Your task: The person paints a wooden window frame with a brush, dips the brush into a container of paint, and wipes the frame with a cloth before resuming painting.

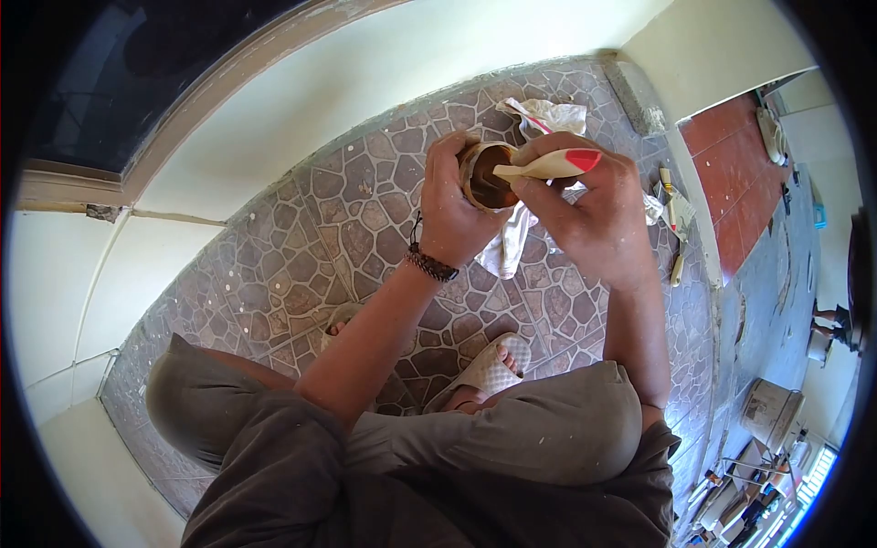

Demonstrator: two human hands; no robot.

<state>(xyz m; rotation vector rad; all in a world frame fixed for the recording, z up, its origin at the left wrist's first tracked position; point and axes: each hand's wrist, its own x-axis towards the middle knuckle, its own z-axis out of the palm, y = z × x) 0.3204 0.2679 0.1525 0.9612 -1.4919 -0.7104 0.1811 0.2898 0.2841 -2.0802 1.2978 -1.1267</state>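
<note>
My left hand grips a small round can with brown liquid inside, held above the stone-patterned floor. My right hand holds a paintbrush by its pale wooden handle with a red tip; the brush end reaches into the can's mouth and is hidden there. A dark beaded bracelet sits on my left wrist. Below the hands, my knees in grey trousers and my feet in pale sandals show that I am crouching.
A white rag with red marks lies on the floor under the can. Cream walls and a dark window stand to the left. More brushes lie at a step edge on the right; boxes and clutter lie further right.
</note>
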